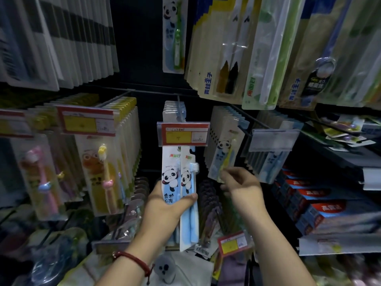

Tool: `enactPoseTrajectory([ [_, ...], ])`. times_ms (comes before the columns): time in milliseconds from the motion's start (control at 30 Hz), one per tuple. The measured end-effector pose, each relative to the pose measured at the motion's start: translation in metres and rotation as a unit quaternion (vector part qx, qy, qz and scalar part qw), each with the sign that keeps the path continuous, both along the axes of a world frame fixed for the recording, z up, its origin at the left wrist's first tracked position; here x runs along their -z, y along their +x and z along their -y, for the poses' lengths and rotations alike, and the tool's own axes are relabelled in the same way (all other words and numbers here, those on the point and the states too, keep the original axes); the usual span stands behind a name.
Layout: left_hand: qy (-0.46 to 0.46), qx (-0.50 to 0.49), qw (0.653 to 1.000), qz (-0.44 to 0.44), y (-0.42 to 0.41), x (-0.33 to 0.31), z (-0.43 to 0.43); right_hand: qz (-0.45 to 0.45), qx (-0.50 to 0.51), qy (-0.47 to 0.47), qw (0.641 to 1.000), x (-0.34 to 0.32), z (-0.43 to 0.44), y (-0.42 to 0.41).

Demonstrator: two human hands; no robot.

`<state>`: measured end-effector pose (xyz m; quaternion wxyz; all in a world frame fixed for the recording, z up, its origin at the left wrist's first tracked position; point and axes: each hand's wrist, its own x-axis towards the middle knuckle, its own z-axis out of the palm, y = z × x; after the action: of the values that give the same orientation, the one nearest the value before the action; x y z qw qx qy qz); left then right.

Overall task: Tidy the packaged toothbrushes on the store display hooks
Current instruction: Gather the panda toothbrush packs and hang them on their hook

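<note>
The left hand (pixel 165 205) clamped thumb and fingers round two flat, glossy blue panda packs (pixel 179 182) at centre frame, their tops hidden behind a red-and-yellow price tag (pixel 183 135) at 12 o'clock. At 3 o'clock the right hand (pixel 241 186), fingers curled, met the lower edge of a clear-blistered yellow-brush pack (pixel 223 159); whether it pinched was unclear. Red-and-blue boxes (pixel 321 209) lay stacked further toward 3 o'clock.

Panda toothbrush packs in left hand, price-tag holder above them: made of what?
Blue-and-white panda toothbrush packs, gripped by the left hand: likely printed card backing, matte, under a clear glossy plastic blister; blue brush shows through. Clear price-tag holder with red-and-yellow label: probably rigid transparent plastic, faint sheen; label looks like paper.
</note>
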<state>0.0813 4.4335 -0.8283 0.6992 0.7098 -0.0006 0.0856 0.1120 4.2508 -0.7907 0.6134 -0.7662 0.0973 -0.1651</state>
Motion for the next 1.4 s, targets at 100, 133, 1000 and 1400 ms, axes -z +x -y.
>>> enactPoseTrajectory([
  [100, -0.011, -0.001, 1.000, 0.002, -0.003, -0.002, 0.005, -0.044, -0.126, 0.044, 0.990, -0.007, -0.010, -0.029],
  [133, -0.013, -0.002, 1.000, 0.001, -0.004, -0.002, 0.007, -0.058, -0.162, 0.046, 0.984, -0.008, -0.011, -0.036],
  [1000, -0.019, 0.051, 0.998, -0.036, -0.025, -0.012, 0.042, -0.016, -0.098, -0.139, 0.985, 0.024, 0.009, -0.080],
  [1400, -0.080, 0.061, 0.995, -0.005, -0.007, -0.035, 0.078, 0.025, 0.090, -0.194, 0.977, 0.012, 0.070, -0.056],
])
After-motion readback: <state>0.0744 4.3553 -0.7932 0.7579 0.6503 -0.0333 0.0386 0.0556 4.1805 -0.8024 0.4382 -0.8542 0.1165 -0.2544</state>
